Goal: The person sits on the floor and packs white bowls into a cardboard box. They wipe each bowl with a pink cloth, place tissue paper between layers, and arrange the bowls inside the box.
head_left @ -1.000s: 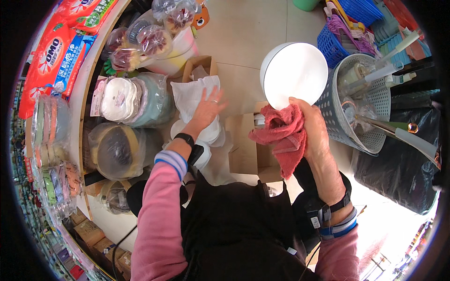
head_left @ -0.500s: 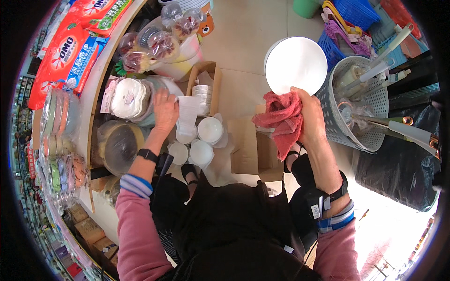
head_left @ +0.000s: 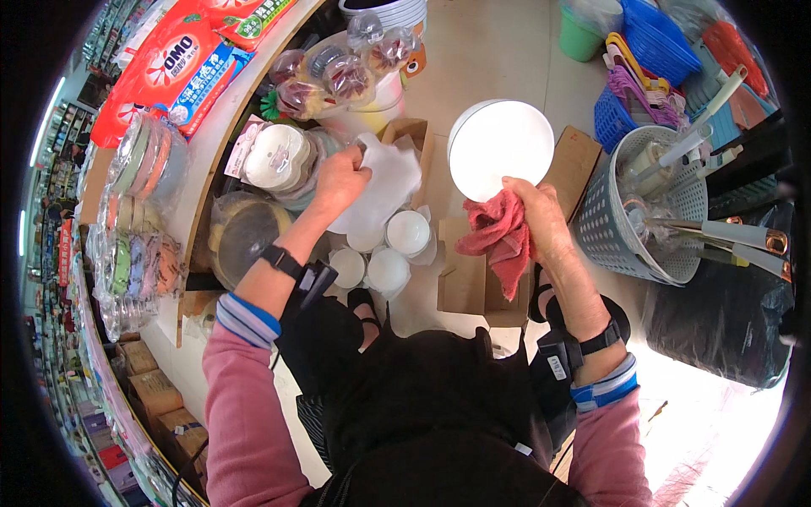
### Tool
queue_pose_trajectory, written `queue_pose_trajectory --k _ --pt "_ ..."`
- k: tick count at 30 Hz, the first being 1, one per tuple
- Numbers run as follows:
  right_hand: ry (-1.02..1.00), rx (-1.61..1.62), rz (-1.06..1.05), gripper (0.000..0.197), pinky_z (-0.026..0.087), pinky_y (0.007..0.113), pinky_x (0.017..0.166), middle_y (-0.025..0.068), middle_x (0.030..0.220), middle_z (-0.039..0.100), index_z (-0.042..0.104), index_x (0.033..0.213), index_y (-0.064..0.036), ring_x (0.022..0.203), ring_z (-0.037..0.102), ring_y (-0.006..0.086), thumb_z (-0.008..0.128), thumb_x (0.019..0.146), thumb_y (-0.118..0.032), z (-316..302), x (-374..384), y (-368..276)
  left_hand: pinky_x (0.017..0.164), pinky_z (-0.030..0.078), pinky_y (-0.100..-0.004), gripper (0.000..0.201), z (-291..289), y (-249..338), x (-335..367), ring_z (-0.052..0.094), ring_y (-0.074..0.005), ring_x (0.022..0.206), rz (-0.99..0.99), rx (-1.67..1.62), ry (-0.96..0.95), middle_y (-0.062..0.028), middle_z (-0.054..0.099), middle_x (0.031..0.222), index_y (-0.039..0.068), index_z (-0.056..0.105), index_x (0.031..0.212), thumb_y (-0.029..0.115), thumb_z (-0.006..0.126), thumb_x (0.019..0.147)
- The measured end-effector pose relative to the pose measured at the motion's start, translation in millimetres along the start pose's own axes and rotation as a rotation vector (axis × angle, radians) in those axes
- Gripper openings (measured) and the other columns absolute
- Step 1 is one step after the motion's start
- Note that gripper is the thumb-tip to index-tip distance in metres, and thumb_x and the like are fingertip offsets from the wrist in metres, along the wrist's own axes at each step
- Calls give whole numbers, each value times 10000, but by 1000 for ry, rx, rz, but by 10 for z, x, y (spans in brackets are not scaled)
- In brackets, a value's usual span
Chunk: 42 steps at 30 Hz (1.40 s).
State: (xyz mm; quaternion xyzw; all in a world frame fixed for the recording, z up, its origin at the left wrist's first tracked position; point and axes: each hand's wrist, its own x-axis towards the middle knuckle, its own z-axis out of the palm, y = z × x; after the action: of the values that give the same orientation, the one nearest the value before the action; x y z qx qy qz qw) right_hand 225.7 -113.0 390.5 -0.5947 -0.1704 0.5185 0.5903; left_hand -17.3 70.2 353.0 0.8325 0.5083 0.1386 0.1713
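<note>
My left hand (head_left: 340, 180) is closed on the edge of a thin white packing sheet (head_left: 387, 179), which spreads out to its right. My right hand (head_left: 541, 213) grips a white bowl (head_left: 502, 149) by its near rim. Bunched under the same fingers, a red cloth (head_left: 494, 239) hangs down from the bowl. Below the packing sheet, several small white bowls (head_left: 409, 233) stand on the floor in thin wrapping. Beside my left hand are scalloped white dishes (head_left: 277, 157) in a stack.
An open cardboard box (head_left: 483, 287) stands between my feet, with another carton (head_left: 414, 133) behind the sheet. To the right is a grey perforated basket (head_left: 621, 220) of long-handled utensils. A shelf with red detergent bags (head_left: 165, 72) runs along the left.
My left hand has raised the packing sheet, which now spreads wide above the small bowls. My right hand has brought the bowl and cloth closer to my left hand. The whole view has shifted.
</note>
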Motion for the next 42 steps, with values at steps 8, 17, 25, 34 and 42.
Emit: queue_pose_trajectory --k 8,17,25,34,42 --pt "-187 -709 -172 458 498 356 710 247 730 637 607 868 149 707 637 280 559 826 -304 21 66 214 558 401 -238 113 305 90 -404 512 -77 636 -188 -869 -164 -27 602 705 -39 594 803 71 620 805" --pt "-424 -1328 -689 185 507 449 677 197 715 631 627 810 -16 716 633 362 551 819 -184 105 185 564 527 292 -215 161 344 124 -473 364 -20 619 -17 -792 -424 78 433 656 21 592 754 119 600 882" --pt "-392 -1377 -720 153 504 454 661 173 661 625 601 746 -20 678 631 365 568 783 -164 113 219 643 557 316 -226 212 245 199 -532 346 -34 648 110 -775 -486 68 389 671 7 505 745 129 581 901" --pt "-349 -1517 -568 182 517 452 667 206 645 622 612 731 -1 653 638 384 519 787 -147 79 254 643 572 376 -247 168 243 360 -601 405 -63 641 233 -619 -334 -12 440 656 -31 565 892 136 559 912" --pt "-293 -1544 -588 157 514 463 687 208 716 639 611 799 -4 716 650 368 530 787 -138 57 253 630 569 388 -279 194 191 366 -594 422 -119 607 187 -648 -300 -69 458 644 -2 558 896 191 553 917"
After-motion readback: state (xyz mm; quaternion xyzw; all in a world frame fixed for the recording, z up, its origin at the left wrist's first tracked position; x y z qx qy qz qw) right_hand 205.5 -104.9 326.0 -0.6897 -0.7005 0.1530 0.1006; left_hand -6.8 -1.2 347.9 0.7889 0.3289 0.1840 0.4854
